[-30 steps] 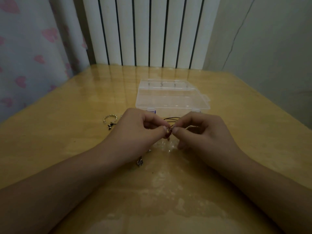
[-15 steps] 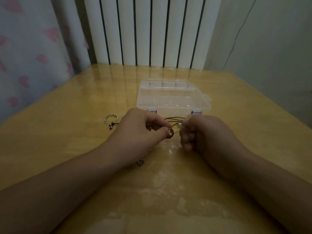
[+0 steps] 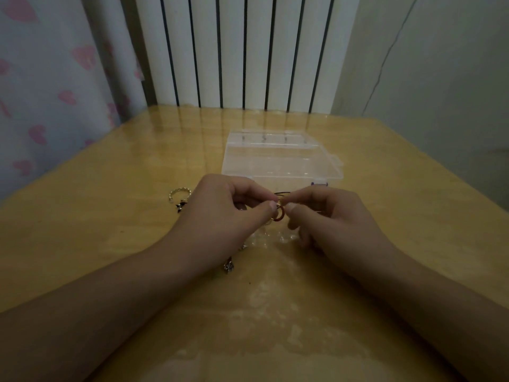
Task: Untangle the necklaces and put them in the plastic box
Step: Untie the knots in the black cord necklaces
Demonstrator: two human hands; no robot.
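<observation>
My left hand (image 3: 228, 213) and my right hand (image 3: 327, 216) meet just above the table, in front of the clear plastic box (image 3: 281, 161). Between their fingertips both pinch a small reddish-gold ring (image 3: 278, 215) on a dark necklace cord (image 3: 283, 193), which loops out toward the box. A small metal pendant (image 3: 229, 266) hangs below my left wrist. The box lies closed on the table behind the hands. Most of the tangle is hidden by my fingers.
A silver twisted chain loop (image 3: 180, 192) with a dark charm (image 3: 181, 207) lies on the wooden table (image 3: 110, 244) to the left of my left hand. A white radiator (image 3: 248, 51) and a heart-patterned curtain (image 3: 55, 78) stand behind the table.
Half a second ago my right hand was pulled back with curled fingers, apart from the ring. It has come back to the left and pinches at the ring again.
</observation>
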